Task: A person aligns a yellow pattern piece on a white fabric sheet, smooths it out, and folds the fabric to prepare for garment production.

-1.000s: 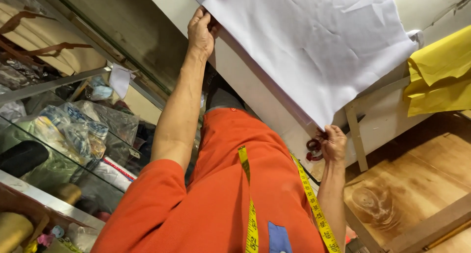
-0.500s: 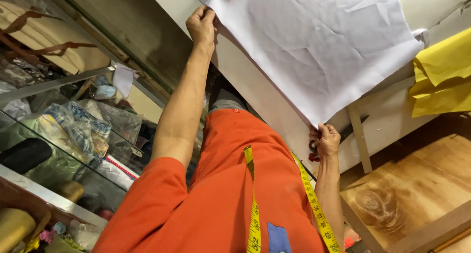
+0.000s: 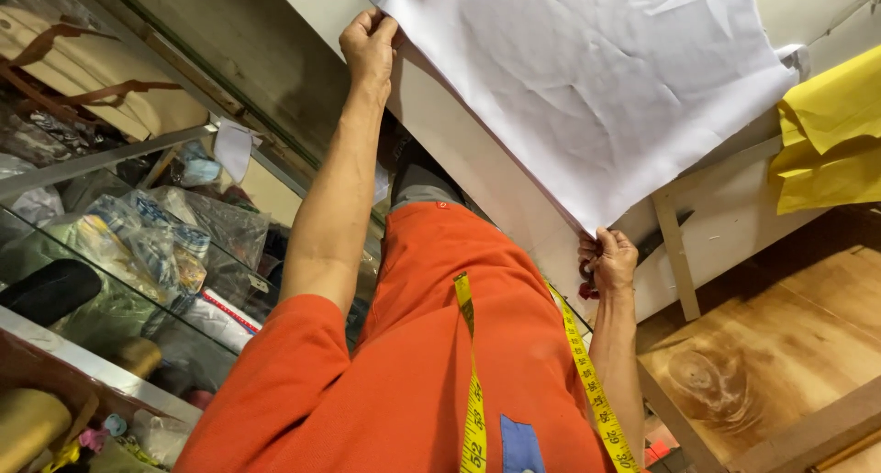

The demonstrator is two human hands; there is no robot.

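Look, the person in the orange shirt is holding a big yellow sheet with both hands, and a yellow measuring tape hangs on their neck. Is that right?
Not quite. The head view shows the big sheet they hold is white, not yellow. The left hand grips one edge and the right hand grips the corner. The yellow cloth lies off to the side, untouched. The yellow measuring tape does hang over the orange shirt.

Clear plastic packages (image 3: 161,239) are lying piled behind the glass at left, crinkled, showing blue, white and green contents. One flat white packet (image 3: 216,317) with a red stripe is sitting near their lower right edge. A small blank-looking white tag (image 3: 234,149) is hanging above them from the metal frame. A blue rectangular label (image 3: 520,445) is showing on the orange garment, bottom centre.
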